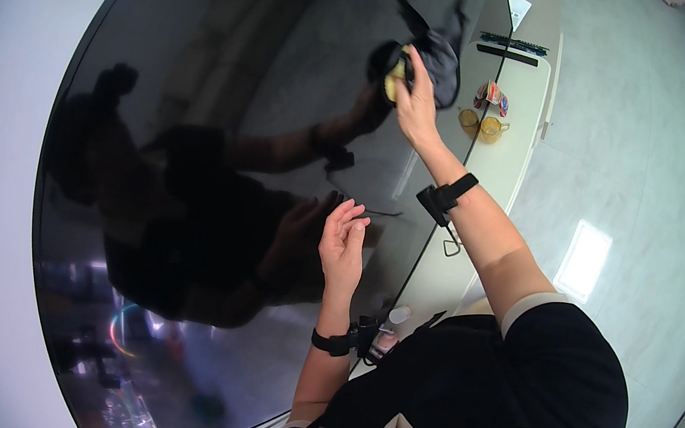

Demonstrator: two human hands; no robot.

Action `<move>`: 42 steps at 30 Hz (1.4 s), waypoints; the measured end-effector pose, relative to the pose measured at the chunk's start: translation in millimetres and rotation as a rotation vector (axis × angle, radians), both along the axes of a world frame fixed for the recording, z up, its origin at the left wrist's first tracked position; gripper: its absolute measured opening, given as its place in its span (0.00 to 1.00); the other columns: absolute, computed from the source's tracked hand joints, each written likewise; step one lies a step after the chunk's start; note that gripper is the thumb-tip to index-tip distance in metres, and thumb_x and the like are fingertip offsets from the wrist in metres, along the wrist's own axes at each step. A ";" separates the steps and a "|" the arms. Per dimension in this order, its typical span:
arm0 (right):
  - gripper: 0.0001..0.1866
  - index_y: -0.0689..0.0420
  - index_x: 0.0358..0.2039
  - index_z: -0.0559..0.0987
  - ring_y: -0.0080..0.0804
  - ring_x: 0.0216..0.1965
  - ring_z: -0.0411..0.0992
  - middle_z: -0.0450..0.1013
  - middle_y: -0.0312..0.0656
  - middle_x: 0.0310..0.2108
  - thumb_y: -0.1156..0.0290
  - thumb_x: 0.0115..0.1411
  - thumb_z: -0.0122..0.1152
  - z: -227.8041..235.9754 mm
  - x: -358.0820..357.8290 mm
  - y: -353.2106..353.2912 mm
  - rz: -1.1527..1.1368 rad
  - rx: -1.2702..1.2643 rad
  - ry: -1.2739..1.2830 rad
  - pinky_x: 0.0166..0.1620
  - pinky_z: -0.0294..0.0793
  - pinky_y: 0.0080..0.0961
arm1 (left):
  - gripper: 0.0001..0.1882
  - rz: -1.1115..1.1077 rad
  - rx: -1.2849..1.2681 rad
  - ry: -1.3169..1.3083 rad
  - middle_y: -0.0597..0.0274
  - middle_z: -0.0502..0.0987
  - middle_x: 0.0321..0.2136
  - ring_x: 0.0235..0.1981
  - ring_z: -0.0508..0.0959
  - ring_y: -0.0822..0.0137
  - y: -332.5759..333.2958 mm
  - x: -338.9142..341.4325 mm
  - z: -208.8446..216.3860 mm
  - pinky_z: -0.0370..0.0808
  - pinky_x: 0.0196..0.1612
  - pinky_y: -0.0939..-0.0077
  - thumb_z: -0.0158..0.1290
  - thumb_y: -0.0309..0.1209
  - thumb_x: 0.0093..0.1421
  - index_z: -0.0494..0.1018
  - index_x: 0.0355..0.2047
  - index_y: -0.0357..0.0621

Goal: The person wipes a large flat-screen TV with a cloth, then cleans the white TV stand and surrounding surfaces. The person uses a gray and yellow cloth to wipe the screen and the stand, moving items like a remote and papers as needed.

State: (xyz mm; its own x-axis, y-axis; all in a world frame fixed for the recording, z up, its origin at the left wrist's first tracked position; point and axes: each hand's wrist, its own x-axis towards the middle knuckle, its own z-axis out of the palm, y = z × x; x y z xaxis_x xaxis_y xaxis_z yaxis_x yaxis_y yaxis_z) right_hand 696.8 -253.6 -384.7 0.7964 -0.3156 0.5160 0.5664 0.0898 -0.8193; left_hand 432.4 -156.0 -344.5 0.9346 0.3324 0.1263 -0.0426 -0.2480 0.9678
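My right hand (417, 101) reaches out and is closed on a dark grey cloth (442, 69) with a yellow part (396, 79) showing at the fingers. Loose ends of the cloth flare outward and look blurred. Cloth and hand are at the glossy black television screen (295, 56), which mirrors my arm and body. Whether the yellow part is a separate pad, I cannot tell. Lower down, my left hand (344, 245) is held up before the screen, fingers loosely bent and apart, holding nothing. Black straps with small devices circle both wrists.
Along the screen's edge runs a pale cabinet (525, 91). On it are an amber glass mug (491, 130), a small colourful packet (500, 105), a dark bar (521, 58), a white paper (518, 12) and, nearer me, a pink container (385, 341). Grey floor (635, 151) lies right.
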 end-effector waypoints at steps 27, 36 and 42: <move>0.14 0.53 0.45 0.79 0.23 0.46 0.72 0.75 0.29 0.42 0.58 0.67 0.62 -42.1 -128.6 -157.8 0.519 -0.073 0.574 0.51 0.71 0.26 | 0.26 -0.122 -0.797 0.154 0.57 0.77 0.53 0.56 0.75 0.63 -36.3 33.1 2.9 0.68 0.63 0.66 0.43 0.48 0.75 0.73 0.54 0.35; 0.11 0.54 0.41 0.83 0.39 0.44 0.77 0.80 0.40 0.39 0.66 0.59 0.67 34.7 -160.8 -157.5 0.761 -0.539 0.076 0.50 0.76 0.35 | 0.26 -0.281 -0.236 0.396 0.58 0.79 0.46 0.48 0.78 0.70 -37.9 33.4 10.6 0.75 0.51 0.75 0.47 0.49 0.74 0.73 0.53 0.36; 0.10 0.54 0.39 0.83 0.41 0.38 0.79 0.80 0.41 0.34 0.66 0.57 0.67 44.4 -141.2 -159.0 0.577 -0.714 0.130 0.44 0.77 0.36 | 0.25 -0.552 0.081 0.430 0.56 0.79 0.46 0.49 0.78 0.68 -43.5 22.1 9.4 0.75 0.50 0.72 0.59 0.42 0.68 0.73 0.55 0.35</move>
State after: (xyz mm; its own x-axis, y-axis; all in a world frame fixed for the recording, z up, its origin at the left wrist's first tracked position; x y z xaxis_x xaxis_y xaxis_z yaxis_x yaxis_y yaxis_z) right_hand 555.6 -412.6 -340.3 0.7965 0.5060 0.3309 0.4906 -0.2210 -0.8429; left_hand 454.5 -199.5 -335.1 0.9366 -0.1997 -0.2878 0.1992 -0.3723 0.9065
